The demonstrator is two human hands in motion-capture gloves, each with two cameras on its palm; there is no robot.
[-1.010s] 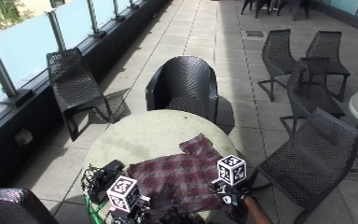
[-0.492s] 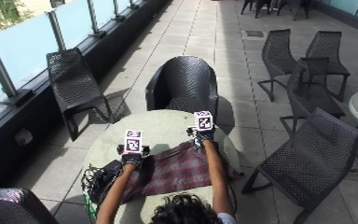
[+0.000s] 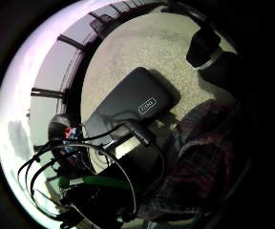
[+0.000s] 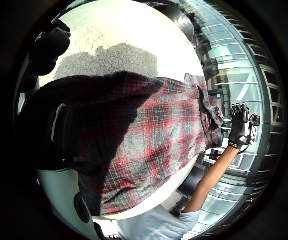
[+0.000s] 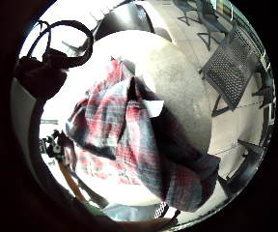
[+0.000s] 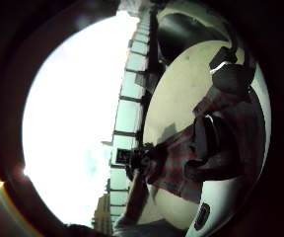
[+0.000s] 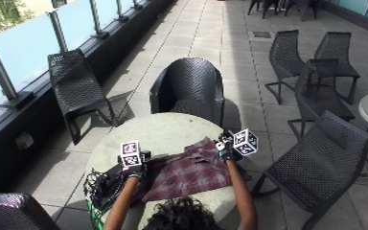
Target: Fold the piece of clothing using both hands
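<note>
A red and grey plaid shirt point(image 7: 187, 173) lies spread on the round pale table point(image 7: 165, 132). My left hand point(image 7: 133, 168) holds the shirt's left far edge, beside the cables. My right hand point(image 7: 227, 151) grips the shirt's right far corner, near the table's right rim. In the left thumb side palm view the shirt point(image 4: 159, 135) stretches flat from that palm to the right hand point(image 4: 241, 127), which pinches its corner. In the right little finger side palm view the cloth point(image 5: 139, 140) bunches in folds under that palm, and the left hand point(image 5: 57, 142) shows at its other end.
A black case point(image 3: 132, 102) and a tangle of cables point(image 7: 104, 182) sit at the table's left edge, close to my left hand. A black wicker chair point(image 7: 189, 88) stands behind the table and another chair point(image 7: 318, 163) to its right. A glass railing runs along the left.
Both hands went from the table's near edge out over the shirt to its far side, then spread apart. The shirt, bunched before, now lies stretched between them.
</note>
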